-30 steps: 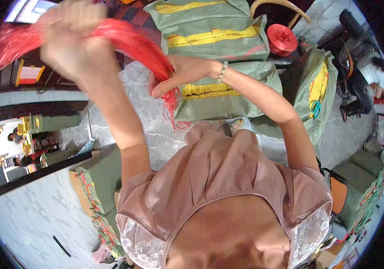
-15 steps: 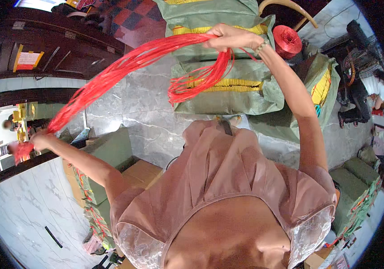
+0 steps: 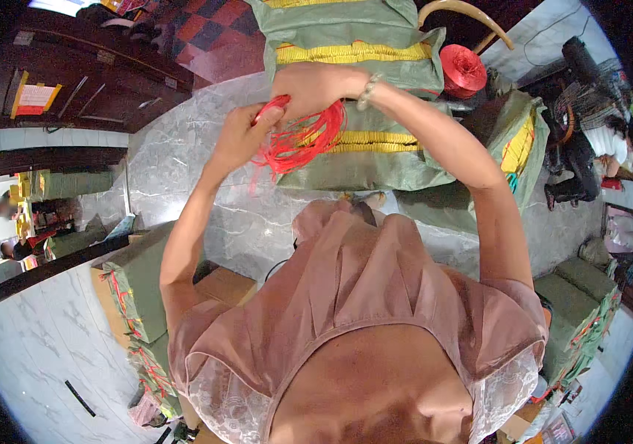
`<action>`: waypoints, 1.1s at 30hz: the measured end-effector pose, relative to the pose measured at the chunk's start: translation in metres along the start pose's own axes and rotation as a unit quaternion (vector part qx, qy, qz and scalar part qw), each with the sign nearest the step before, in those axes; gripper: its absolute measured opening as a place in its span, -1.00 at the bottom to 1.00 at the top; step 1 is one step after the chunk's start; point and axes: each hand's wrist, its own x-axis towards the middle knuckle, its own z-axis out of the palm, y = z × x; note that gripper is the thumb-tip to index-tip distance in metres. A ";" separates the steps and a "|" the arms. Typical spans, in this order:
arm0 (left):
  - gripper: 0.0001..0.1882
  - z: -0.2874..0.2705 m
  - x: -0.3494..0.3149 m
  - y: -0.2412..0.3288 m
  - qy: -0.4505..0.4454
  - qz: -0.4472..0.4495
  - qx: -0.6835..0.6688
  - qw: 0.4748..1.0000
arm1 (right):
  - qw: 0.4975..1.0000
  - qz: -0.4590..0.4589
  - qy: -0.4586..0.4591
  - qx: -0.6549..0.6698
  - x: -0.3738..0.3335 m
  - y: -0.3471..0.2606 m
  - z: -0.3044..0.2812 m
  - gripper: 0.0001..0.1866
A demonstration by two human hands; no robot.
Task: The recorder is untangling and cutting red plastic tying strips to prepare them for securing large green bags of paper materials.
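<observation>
A grey marble floor (image 3: pixel 205 192) carries the scene, with bare stone showing to the left of the hands and crowded bundles along its upper and right sides. Three green woven sacks (image 3: pixel 353 159) with yellow bands lie stacked ahead of the person, a fourth sack (image 3: pixel 520 140) leans just to their right, and more green wrapped bundles (image 3: pixel 135 285) tied in red sit at the lower left and lower right. One spool of red twine (image 3: pixel 463 70) rests near the top sack's right corner. One bunch of red plastic strands (image 3: pixel 302 140) hangs above the middle sack, gathered in loops. The right hand (image 3: pixel 316 89) is clenched over the bunch's top, and the left hand (image 3: pixel 239 137) pinches the strands at their left end.
</observation>
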 end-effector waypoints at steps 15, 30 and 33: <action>-0.68 -0.133 -0.044 -0.018 0.260 0.237 0.455 0.818 | 0.948 0.182 0.017 0.259 -0.110 0.102 -0.036 -0.64; -0.51 -0.174 -0.016 -0.057 0.588 0.084 0.308 0.743 | 0.913 0.151 0.292 0.241 -0.201 -0.013 -0.173 -0.88; -0.51 -0.202 -0.052 -0.093 0.629 0.047 0.291 0.720 | 0.898 0.223 0.303 0.228 -0.227 0.001 -0.174 -0.90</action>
